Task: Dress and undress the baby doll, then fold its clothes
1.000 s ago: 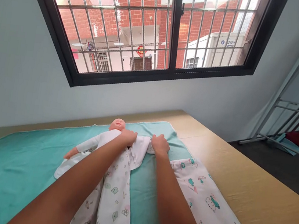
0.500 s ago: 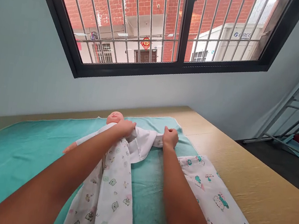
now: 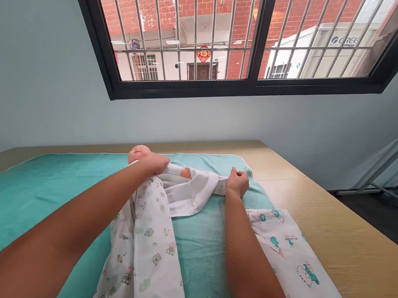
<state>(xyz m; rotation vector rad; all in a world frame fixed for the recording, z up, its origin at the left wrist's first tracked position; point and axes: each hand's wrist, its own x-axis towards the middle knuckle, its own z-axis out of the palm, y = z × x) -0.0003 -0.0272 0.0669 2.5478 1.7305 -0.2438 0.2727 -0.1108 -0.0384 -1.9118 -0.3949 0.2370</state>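
Observation:
A baby doll lies on its back on a turquoise towel (image 3: 207,249), its head (image 3: 139,153) towards the wall. It wears a white baby shirt (image 3: 190,197); a pale patterned garment (image 3: 157,256) covers its lower body. My left hand (image 3: 157,163) is closed around the doll at the shoulder, fingertips partly hidden. Between my hands a bit of the doll's arm (image 3: 186,172) shows at the shirt's opening. Fingers pinched, my right hand (image 3: 238,182) holds the end of the shirt sleeve (image 3: 220,185), stretched out to the right.
To the right of my right forearm lies a folded white cloth (image 3: 300,272) with cartoon prints. The wooden tabletop (image 3: 349,239) extends beyond the towel. Behind it stands a wall with a barred window (image 3: 185,33). A metal bed frame (image 3: 395,171) is at the far right.
My left hand and the doll's head and upper body have shifted left, away from my right hand. The shirt is pulled wider, and part of the doll's arm now shows. The camera view has shifted slightly.

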